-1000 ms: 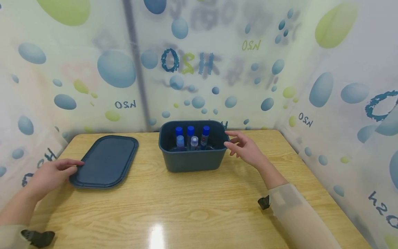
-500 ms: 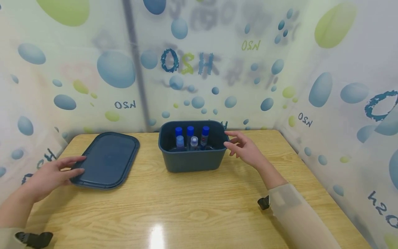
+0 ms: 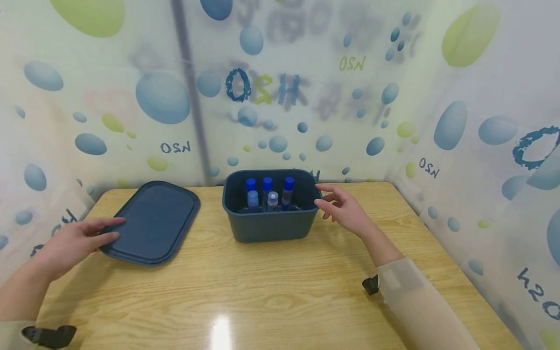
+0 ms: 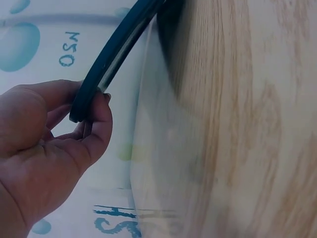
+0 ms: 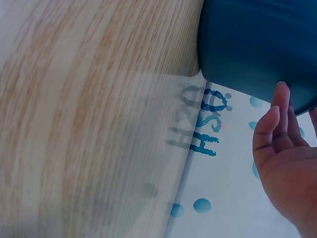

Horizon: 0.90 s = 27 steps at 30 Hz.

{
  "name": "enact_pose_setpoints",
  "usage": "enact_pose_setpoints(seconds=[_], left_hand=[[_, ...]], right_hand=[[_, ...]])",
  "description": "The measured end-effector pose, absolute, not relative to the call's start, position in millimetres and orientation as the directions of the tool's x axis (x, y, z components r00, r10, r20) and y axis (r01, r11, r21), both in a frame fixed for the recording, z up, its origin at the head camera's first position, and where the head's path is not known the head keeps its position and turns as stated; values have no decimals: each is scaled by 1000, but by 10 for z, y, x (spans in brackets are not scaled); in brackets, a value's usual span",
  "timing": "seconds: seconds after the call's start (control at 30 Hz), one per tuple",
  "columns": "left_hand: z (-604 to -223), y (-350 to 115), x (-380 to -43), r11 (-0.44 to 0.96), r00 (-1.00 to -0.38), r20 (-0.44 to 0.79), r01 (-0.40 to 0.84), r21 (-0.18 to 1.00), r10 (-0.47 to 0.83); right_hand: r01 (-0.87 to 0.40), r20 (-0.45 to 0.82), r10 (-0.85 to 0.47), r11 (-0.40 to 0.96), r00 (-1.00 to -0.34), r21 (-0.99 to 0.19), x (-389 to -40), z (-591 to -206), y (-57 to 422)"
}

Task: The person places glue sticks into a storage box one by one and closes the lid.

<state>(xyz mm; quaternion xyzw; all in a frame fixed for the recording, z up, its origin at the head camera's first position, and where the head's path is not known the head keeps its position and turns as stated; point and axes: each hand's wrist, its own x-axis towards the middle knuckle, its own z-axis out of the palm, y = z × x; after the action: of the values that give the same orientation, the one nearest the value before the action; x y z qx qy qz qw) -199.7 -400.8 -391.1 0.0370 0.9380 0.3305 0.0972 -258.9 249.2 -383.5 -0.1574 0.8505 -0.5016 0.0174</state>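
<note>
At the table's left, my left hand (image 3: 76,243) pinches the near-left edge of a dark blue lid (image 3: 155,223). In the left wrist view the lid (image 4: 116,49) appears edge-on and tilted, raised from the table, with fingers curled under its rim. My right hand (image 3: 345,209) is at the right end of a dark blue plastic bin (image 3: 271,228), thumb and index fingertip at its rim. From the right wrist, its loosely bent fingers (image 5: 281,111) show against the bin's outer wall (image 5: 252,49). Several small upright bottles (image 3: 287,193) with blue or clear caps stand inside the bin.
The wooden table (image 3: 262,291) extends in front of the bin and lid. A white curtain (image 3: 280,121) printed with blue and green spots encloses the back and both sides, close behind the bin. Dark wrist devices (image 3: 50,336) sit at both sleeves.
My left hand has shifted from the lid's edge to a pinch on it, and the lid has lifted and moved slightly to the right. The right hand and bin have stayed put.
</note>
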Motion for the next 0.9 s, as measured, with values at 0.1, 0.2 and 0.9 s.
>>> enact_pose_setpoints(seconds=[0.1,0.2,0.9], left_hand=[[-3881,-3980,-2000,782,-981,-151,2,624,123],[-3845,-3949,-1990,784,-985,-138,-1,621,108],[-3377,-3405,-1995,783,-977,205,171,598,57]], right_hand=[[-247,126,-283,449,-951,-859,-2583,-3830,2488],[-244,124,-281,447,-952,-860,-2581,-3832,2487],[-240,124,-279,434,-952,-868,-2591,-3845,2491]])
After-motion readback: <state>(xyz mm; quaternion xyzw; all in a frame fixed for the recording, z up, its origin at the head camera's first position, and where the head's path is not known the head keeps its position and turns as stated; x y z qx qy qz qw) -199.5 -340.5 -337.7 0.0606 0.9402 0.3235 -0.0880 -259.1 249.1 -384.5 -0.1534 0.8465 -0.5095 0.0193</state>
